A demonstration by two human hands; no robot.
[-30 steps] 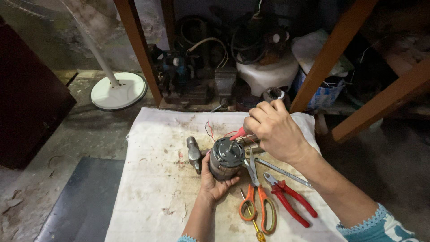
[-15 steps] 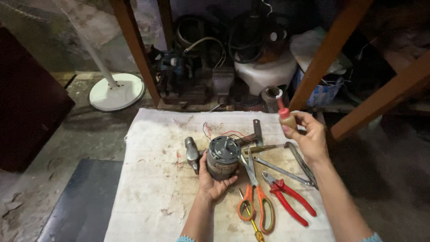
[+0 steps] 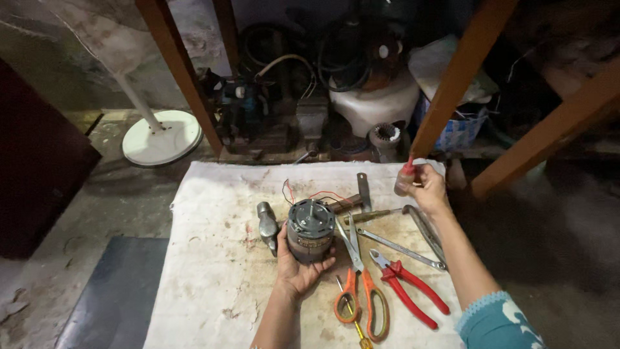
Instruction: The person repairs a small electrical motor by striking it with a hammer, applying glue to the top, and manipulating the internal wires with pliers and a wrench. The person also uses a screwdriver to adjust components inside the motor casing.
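Note:
My left hand (image 3: pixel 298 267) cups a small grey round electric motor (image 3: pixel 310 229), upright on a stained white cloth (image 3: pixel 213 258), with thin red and black wires at its far side. My right hand (image 3: pixel 427 188) is at the cloth's far right corner, holding a small bottle with a red tip (image 3: pixel 405 177). A hammer (image 3: pixel 267 225) lies just left of the motor. To the right lie orange-handled scissors (image 3: pixel 359 291), red-handled pliers (image 3: pixel 407 287), a spanner (image 3: pixel 397 244) and other metal tools.
Brown wooden frame legs (image 3: pixel 181 71) rise behind the cloth. Behind them sit old motors, hoses, a white container (image 3: pixel 374 103) and a blue-white bag. A white fan base (image 3: pixel 161 137) stands on the floor at left, near a dark cabinet (image 3: pixel 32 168).
My right hand left the top of the motor and moved right and away to the cloth's far corner, carrying the red-tipped bottle. My left hand stayed on the motor.

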